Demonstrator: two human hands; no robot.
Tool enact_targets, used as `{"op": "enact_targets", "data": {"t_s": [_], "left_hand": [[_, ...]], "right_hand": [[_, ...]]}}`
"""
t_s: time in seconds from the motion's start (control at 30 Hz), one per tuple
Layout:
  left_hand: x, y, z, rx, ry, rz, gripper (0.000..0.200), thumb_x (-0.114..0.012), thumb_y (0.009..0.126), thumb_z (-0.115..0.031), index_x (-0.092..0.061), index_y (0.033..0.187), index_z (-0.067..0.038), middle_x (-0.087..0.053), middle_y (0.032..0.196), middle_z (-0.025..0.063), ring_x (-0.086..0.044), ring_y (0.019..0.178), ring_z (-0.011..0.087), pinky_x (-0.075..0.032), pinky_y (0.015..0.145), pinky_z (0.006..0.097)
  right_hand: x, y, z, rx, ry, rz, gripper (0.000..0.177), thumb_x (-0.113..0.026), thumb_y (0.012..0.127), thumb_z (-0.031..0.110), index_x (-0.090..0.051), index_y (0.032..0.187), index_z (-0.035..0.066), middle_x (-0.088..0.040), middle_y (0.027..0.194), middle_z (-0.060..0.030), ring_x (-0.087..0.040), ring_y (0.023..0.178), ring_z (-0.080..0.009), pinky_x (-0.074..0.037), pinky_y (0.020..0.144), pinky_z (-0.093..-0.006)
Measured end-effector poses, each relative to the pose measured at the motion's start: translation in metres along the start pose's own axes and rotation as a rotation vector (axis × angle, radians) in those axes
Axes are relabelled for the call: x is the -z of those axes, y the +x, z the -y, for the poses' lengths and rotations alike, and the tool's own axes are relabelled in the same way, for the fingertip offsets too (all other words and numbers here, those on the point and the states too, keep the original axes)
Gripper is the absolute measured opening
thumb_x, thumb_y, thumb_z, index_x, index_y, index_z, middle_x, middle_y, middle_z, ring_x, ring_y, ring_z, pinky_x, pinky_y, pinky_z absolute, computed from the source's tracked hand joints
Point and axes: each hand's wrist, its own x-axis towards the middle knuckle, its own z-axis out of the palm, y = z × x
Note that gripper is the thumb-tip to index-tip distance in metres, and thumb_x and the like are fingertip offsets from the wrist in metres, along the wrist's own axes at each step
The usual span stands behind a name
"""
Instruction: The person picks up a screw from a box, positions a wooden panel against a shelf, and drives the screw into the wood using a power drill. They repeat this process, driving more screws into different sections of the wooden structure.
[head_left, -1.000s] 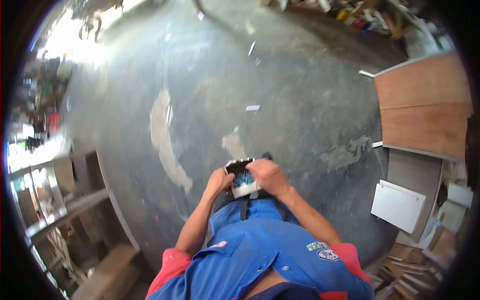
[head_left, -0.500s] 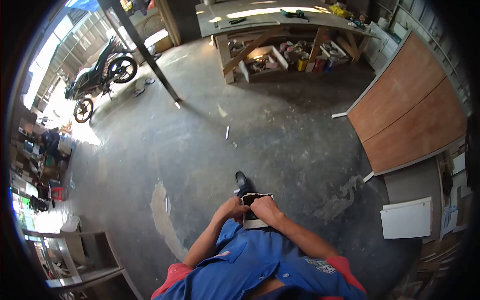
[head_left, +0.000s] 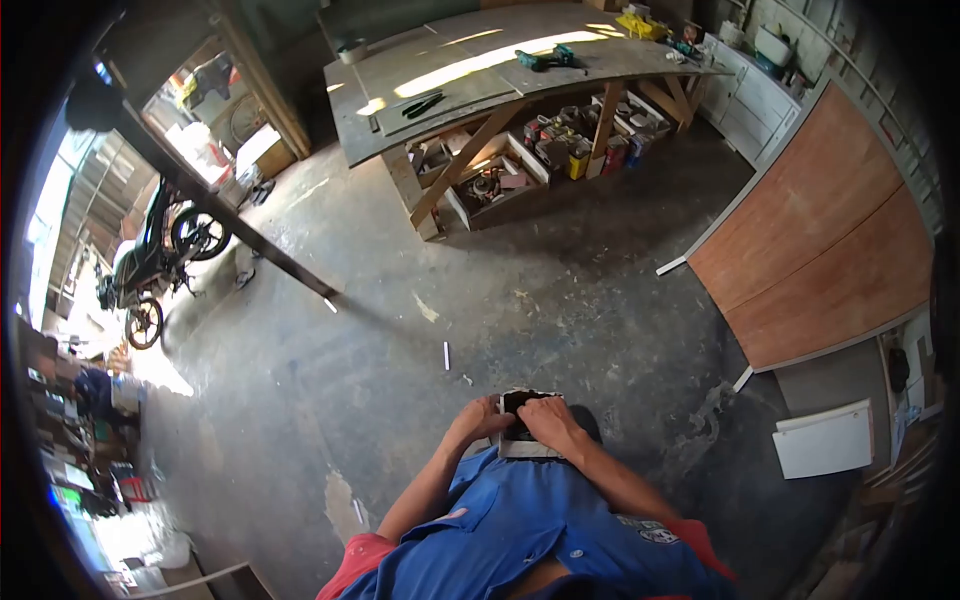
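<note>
A small open box (head_left: 532,450) with pale, ragged edges and a dark inside is held close against the front of my blue shirt. My left hand (head_left: 482,416) grips its left wall, fingers bent around the edge. Over the opening lies my right hand (head_left: 548,420), its fingers curled down into the dark inside. What those fingers hold, and most of what the box contains, is hidden.
Ahead stands a wooden workbench (head_left: 470,70) with a green power drill (head_left: 545,60) and pliers (head_left: 420,104) on it. A dark post (head_left: 250,235) rises at left, near a motorcycle (head_left: 150,260). A brown panel (head_left: 810,220) leans at right. A white strip (head_left: 446,355) lies on the floor.
My view has shifted forward, so the workbench appears nearer and the post has moved left. The box stays in my hands; my right hand is still at its opening.
</note>
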Motion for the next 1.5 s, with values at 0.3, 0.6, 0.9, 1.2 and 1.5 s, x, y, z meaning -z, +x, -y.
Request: {"op": "enact_targets", "data": {"t_s": [0.3,0.6,0.9,1.2,1.5], "left_hand": [[0.023,0.188,-0.009,0.1,-0.926,-0.046,0.044,-0.067,0.085,-0.028,-0.049,0.115,-0.002,-0.056,0.091,0.0025,-0.053,0.081,0.0125,-0.045,0.067,0.0286],[0.161,0.318,-0.13,0.114,-1.087,-0.387,0.053,-0.067,0.089,-0.027,-0.046,0.129,0.001,-0.065,0.11,0.0133,-0.062,0.093,0.0179,-0.049,0.08,0.03],[0.291,0.427,-0.12,-0.227,-1.231,-0.031,0.05,-0.055,0.093,-0.042,-0.058,0.121,0.0,-0.064,0.117,0.0107,-0.061,0.107,0.0183,-0.047,0.094,0.0316],[0.374,0.535,-0.183,-0.023,-1.123,-0.073,0.03,-0.056,0.099,-0.024,-0.062,0.119,-0.002,-0.07,0.095,0.0072,-0.067,0.086,0.0139,-0.052,0.078,0.0267],[0.349,0.592,-0.172,0.004,-1.095,-0.55,0.027,-0.056,0.099,-0.025,-0.068,0.089,-0.003,-0.069,0.084,0.0034,-0.064,0.077,0.0104,-0.051,0.071,0.0252]], "right_hand": [[0.065,0.151,-0.14,0.062,0.299,-0.182,0.01,-0.052,0.085,0.004,-0.061,0.089,0.005,-0.064,0.089,-0.0164,-0.066,0.087,-0.0364,-0.053,0.072,-0.0456],[0.257,0.307,-0.269,-0.184,1.353,-0.385,0.008,-0.069,0.09,0.005,-0.067,0.097,0.0,-0.065,0.081,-0.0016,-0.064,0.071,-0.0081,-0.055,0.065,-0.0238],[0.293,0.459,-0.336,-0.124,1.406,-0.331,0.009,-0.07,0.09,0.007,-0.067,0.095,0.001,-0.065,0.079,-0.0003,-0.062,0.066,-0.0066,-0.054,0.061,-0.022],[0.339,0.576,-0.348,0.063,1.145,-0.308,0.007,-0.068,0.089,0.006,-0.067,0.094,0.001,-0.068,0.08,-0.003,-0.061,0.068,-0.0078,-0.05,0.063,-0.0239],[0.379,0.715,-0.464,0.66,0.485,-0.408,0.016,-0.07,0.085,0.008,-0.069,0.1,0.001,-0.066,0.093,-0.0143,-0.063,0.086,-0.0283,-0.051,0.079,-0.037]]}}
